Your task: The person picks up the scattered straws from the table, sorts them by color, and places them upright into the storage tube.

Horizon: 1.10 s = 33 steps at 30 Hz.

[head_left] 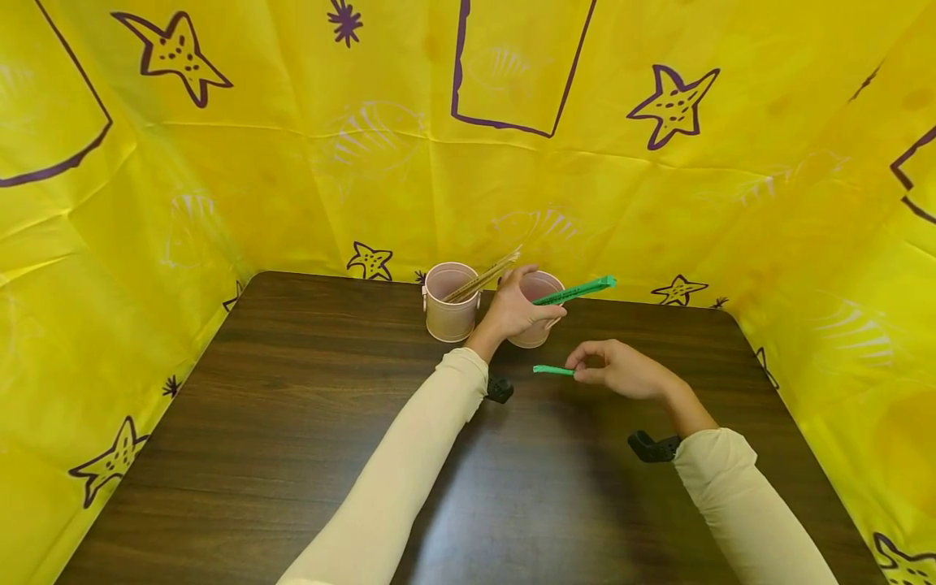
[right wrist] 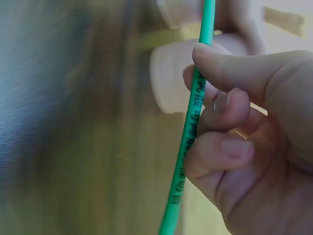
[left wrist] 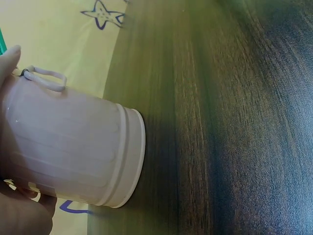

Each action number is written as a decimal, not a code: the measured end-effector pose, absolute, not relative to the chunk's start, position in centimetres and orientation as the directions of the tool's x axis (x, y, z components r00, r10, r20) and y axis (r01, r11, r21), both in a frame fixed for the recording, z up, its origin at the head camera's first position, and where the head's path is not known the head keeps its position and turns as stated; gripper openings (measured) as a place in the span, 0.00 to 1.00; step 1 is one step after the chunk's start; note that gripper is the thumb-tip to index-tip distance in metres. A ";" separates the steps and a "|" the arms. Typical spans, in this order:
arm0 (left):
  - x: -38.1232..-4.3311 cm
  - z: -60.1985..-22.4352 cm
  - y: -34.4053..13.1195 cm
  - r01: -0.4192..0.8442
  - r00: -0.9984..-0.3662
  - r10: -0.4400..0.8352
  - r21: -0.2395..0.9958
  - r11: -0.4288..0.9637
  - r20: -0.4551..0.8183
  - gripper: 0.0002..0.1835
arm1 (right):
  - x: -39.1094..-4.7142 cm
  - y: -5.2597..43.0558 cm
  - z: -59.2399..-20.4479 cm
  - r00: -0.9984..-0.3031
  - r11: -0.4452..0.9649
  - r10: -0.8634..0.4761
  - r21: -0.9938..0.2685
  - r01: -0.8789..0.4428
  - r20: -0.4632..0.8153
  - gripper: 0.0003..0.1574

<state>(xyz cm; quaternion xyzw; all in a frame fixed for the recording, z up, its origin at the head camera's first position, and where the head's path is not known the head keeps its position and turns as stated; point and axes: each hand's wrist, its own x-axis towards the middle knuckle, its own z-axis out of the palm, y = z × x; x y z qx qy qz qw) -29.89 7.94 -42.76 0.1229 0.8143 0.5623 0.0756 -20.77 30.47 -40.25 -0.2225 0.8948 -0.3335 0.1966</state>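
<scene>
My left hand (head_left: 509, 311) grips the upper part of the right-hand pink pail (head_left: 530, 338), thumb and fingers on either side of it. In the left wrist view, this pail (left wrist: 68, 142) shows its ribbed wall and a small side handle. Green-wrapped straws (head_left: 588, 288) lean out of it to the right. In front of the pail, my right hand (head_left: 625, 370) pinches one thin green-wrapped straw (head_left: 553, 370) between thumb and fingertips. Black printed characters run along this straw (right wrist: 192, 120) in the right wrist view.
A second pink pail (head_left: 448, 323) stands just left of the gripped one, with brownish wrapped straws (head_left: 483, 280) leaning right out of it. Both are near the back edge of the dark wooden table (head_left: 292, 422). A yellow patterned cloth (head_left: 292, 162) hangs around the back and sides.
</scene>
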 end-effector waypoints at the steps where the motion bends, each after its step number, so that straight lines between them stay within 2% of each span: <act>1: -29.9 -42.8 7.9 0.115 -0.958 0.286 0.934 0.337 0.014 0.53 | -20.7 30.6 -39.7 -0.825 0.672 -0.532 -0.688 -0.273 -0.191 0.10; 8: -30.1 -43.0 8.0 0.117 -0.958 0.287 0.934 0.337 0.017 0.53 | -20.2 31.1 -35.8 -0.864 0.635 -0.495 -0.717 -0.287 -0.093 0.12; 13: -30.1 -43.1 8.0 0.118 -0.959 0.282 0.933 0.341 0.018 0.54 | -19.6 30.9 -33.2 -0.933 0.561 -0.360 -0.803 -0.202 -0.017 0.12; 16: -30.1 -43.0 8.0 0.113 -0.960 0.280 0.930 0.349 0.011 0.53 | -19.4 30.5 -31.9 -0.958 0.422 -0.270 -0.881 -0.212 0.102 0.10; 19: -30.1 -42.9 8.0 0.107 -0.962 0.273 0.929 0.354 0.007 0.53 | -19.6 29.9 -30.8 -0.948 0.200 -0.186 -0.935 -0.294 0.259 0.06; 24: -30.2 -43.0 8.1 0.119 -0.964 0.267 0.928 0.352 0.023 0.52 | -21.0 28.9 -29.8 -0.906 -0.131 0.008 -0.898 -0.421 0.423 0.04; 28: -30.3 -43.0 8.1 0.125 -0.962 0.273 0.929 0.349 0.027 0.53 | -22.6 28.7 -29.9 -0.879 -0.219 0.157 -0.851 -0.476 0.451 0.05; 33: -30.2 -43.0 8.1 0.121 -0.959 0.281 0.935 0.334 0.023 0.53 | -24.6 29.0 -31.2 -0.888 -0.173 0.258 -0.886 -0.430 0.381 0.08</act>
